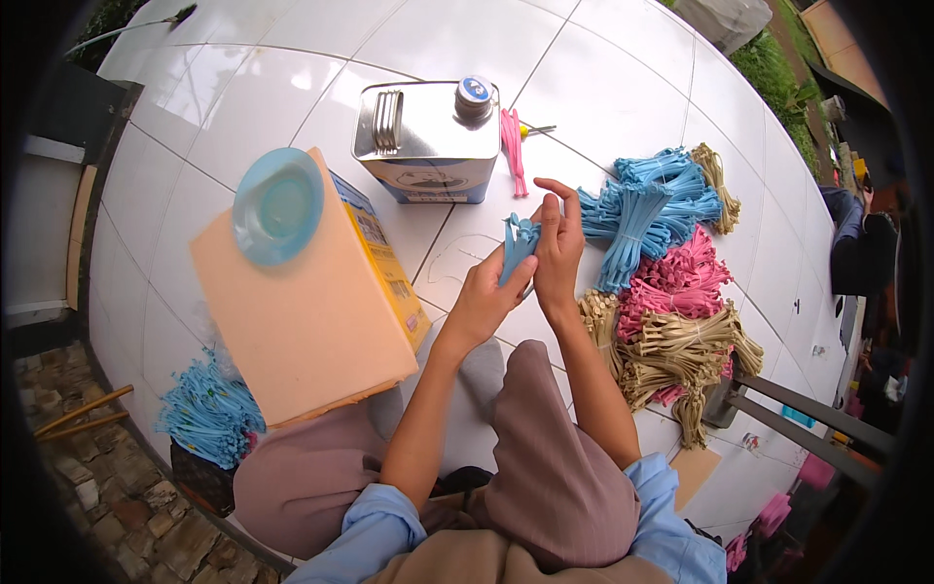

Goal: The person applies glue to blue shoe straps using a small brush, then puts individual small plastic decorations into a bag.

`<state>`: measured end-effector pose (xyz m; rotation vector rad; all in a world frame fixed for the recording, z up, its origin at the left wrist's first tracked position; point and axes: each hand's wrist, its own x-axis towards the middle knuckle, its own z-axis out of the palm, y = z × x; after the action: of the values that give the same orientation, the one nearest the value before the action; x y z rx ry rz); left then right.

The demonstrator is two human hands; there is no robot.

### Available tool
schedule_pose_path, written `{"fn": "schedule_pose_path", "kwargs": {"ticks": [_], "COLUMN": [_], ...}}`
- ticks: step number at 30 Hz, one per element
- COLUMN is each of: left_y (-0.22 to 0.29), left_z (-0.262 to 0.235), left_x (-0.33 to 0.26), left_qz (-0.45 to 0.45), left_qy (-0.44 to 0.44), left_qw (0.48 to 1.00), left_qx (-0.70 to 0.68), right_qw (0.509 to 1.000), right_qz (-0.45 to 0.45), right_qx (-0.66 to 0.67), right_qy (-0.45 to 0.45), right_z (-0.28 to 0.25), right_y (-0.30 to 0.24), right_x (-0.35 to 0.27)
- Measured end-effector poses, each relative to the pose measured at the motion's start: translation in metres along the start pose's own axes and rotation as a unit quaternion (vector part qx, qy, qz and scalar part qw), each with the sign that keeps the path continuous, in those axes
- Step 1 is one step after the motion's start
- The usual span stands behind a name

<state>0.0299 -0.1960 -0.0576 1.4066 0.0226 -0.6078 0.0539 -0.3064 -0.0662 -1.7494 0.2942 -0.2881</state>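
My left hand [491, 297] is closed round a small bunch of light blue straps [519, 245], their ends sticking up past the thumb. My right hand [558, 255] is right beside the bunch. Its index finger is raised and bent, apart from the upright thumb; its other fingers are partly hidden. Just beyond the hands, a few pink straps [513, 156] lie on the tiles, next to a thin tool with a yellow part [531, 129]. To the right lie bundled blue straps [637, 209], pink straps [678, 275] and beige straps [681, 352].
A metal can [428, 146] with a screw cap stands ahead on the white tiled floor. At left, a blue dish [277, 206] rests on a peach-coloured board [302, 321] over a yellow box [384, 263]. More blue straps [207, 409] lie beyond it. Metal bars [812, 423] reach in from the right.
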Motion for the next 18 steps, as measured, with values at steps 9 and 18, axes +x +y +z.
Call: {"fn": "schedule_pose_path", "kwargs": {"ticks": [9, 18], "left_y": [-0.014, -0.018], "left_z": [0.031, 0.032], "left_x": [-0.004, -0.014], "left_qz": [0.025, 0.044], "left_qy": [0.173, 0.236], "left_qw": [0.980, 0.958], "left_qx": [0.095, 0.155], "right_qw": [0.998, 0.991], "right_qz": [-0.052, 0.041], "right_qx": [-0.034, -0.097], "right_qy": [-0.011, 0.082], "right_z": [-0.004, -0.012], "right_y": [0.033, 0.088], "right_x": [0.007, 0.043]}}
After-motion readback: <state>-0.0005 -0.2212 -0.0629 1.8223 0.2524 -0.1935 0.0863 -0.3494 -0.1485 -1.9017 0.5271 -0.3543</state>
